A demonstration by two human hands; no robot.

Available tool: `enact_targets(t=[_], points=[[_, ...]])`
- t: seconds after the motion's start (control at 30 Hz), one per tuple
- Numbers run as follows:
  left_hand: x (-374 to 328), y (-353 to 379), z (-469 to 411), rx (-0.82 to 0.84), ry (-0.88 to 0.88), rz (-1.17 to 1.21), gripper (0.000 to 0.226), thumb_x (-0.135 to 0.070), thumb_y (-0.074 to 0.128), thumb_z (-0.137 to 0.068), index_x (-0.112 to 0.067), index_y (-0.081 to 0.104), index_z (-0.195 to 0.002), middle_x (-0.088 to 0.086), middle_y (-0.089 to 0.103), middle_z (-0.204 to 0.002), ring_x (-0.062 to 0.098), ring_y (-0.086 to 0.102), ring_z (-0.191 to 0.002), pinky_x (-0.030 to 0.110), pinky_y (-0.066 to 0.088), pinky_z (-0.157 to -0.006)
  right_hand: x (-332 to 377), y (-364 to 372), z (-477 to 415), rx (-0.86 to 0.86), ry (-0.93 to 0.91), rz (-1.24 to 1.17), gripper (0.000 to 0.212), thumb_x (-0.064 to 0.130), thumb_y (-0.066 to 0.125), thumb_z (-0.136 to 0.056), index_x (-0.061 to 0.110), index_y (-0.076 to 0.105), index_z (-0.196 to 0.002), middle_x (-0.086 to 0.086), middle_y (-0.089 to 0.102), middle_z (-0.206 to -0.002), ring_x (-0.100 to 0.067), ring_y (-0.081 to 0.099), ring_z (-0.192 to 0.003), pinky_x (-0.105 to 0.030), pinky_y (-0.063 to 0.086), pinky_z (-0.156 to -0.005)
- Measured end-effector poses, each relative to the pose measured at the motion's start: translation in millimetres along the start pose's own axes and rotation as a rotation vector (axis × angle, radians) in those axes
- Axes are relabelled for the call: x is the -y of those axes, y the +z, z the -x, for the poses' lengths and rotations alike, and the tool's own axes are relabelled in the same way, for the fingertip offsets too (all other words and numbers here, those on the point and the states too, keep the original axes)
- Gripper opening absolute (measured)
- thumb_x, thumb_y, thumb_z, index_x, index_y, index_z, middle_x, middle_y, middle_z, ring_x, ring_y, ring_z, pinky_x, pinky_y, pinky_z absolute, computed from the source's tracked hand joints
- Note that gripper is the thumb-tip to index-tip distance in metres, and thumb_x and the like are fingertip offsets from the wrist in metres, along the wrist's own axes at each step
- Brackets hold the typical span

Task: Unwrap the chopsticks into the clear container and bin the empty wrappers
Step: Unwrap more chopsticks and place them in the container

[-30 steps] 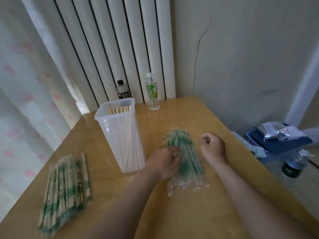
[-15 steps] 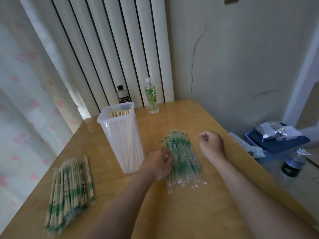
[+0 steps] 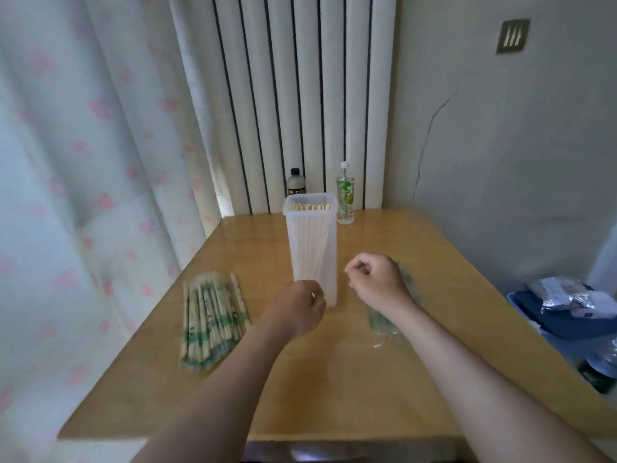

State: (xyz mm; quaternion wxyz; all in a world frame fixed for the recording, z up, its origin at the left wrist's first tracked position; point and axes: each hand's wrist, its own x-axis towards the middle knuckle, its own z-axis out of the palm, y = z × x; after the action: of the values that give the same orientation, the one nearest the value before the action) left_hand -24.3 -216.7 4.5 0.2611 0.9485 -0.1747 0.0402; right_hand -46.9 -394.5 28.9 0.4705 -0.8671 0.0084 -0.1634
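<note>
Glossy wood made the tabletop (image 3: 334, 396), set in a corner, with the tall clear plastic container (image 3: 310, 248) on it. The container already held many bare, pale sticks upright. Left of the container lay a sheaf of wrapped chopsticks (image 3: 210, 319), thin sticks under green-printed film, so we judged a good share remained. Right of the container lay limp, crinkled wrappers (image 3: 384, 319), not yet binned. Our left hand (image 3: 300, 309) hung curled just before the container's base and our right hand (image 3: 374, 279) curled just right of it. Whether either grip pinched anything, we could not tell.
</note>
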Motion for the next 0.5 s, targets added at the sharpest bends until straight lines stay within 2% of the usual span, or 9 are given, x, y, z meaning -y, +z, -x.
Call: enact_targets(t=[0.1, 0.2, 0.3, 0.43, 0.5], points=[[39.8, -18.4, 24.5, -0.044, -0.050, -0.071, 0.034, -0.032, 0.046, -0.088, -0.014, 0.070, -0.103, 0.010, 0.072, -0.102, 0.033, 0.064, -0.098, 0.040, 0.054, -0.084, 19.8, 45.1, 7.3, 0.085, -0.031, -0.018, 0.020, 0.011, 0.058, -0.090, 0.010, 0.071, -0.076, -0.009, 0.068, -0.069, -0.017, 0.062, -0.063, -0.030, 0.046, -0.060], [83.3, -27.8, 44.8, -0.138, -0.113, -0.142, 0.026, -0.022, 0.052, -0.093, -0.011, 0.070, -0.109, 0.009, 0.068, -0.104, 0.031, 0.062, -0.100, 0.038, 0.051, -0.084, 37.7, 94.4, 8.9, 0.154, -0.007, -0.041, 0.021, 0.015, 0.055, -0.091, 0.019, 0.073, -0.081, 0.000, 0.070, -0.073, -0.019, 0.068, -0.072, -0.031, 0.052, -0.064], [119.1, -26.6, 64.4, -0.313, -0.173, -0.211, 0.028, -0.030, 0.055, -0.090, -0.016, 0.070, -0.109, 0.006, 0.064, -0.106, 0.032, 0.060, -0.102, 0.039, 0.047, -0.085, 43.5, 141.5, 6.6, 0.263, 0.037, 0.010, 0.016, 0.019, 0.056, -0.094, 0.022, 0.072, -0.091, 0.004, 0.069, -0.085, -0.019, 0.066, -0.079, -0.026, 0.050, -0.068], [148.1, -17.7, 83.3, -0.324, -0.278, -0.230, 0.050, -0.048, 0.038, -0.090, -0.023, 0.061, -0.127, 0.001, 0.058, -0.130, 0.027, 0.052, -0.123, 0.042, 0.038, -0.103, 35.5, 186.2, 6.7, 0.313, 0.114, 0.162, 0.011, 0.026, 0.059, -0.093, 0.023, 0.068, -0.087, 0.005, 0.066, -0.088, -0.019, 0.065, -0.090, -0.027, 0.046, -0.071], [156.4, -13.3, 87.3, -0.348, -0.297, -0.197, 0.063, -0.054, 0.026, -0.085, -0.024, 0.059, -0.130, 0.000, 0.057, -0.134, 0.024, 0.051, -0.125, 0.042, 0.036, -0.105, 34.4, 198.5, 10.3, 0.315, 0.150, 0.234, 0.014, 0.037, 0.061, -0.091, 0.024, 0.065, -0.085, 0.008, 0.066, -0.087, -0.018, 0.064, -0.086, -0.030, 0.049, -0.070]])
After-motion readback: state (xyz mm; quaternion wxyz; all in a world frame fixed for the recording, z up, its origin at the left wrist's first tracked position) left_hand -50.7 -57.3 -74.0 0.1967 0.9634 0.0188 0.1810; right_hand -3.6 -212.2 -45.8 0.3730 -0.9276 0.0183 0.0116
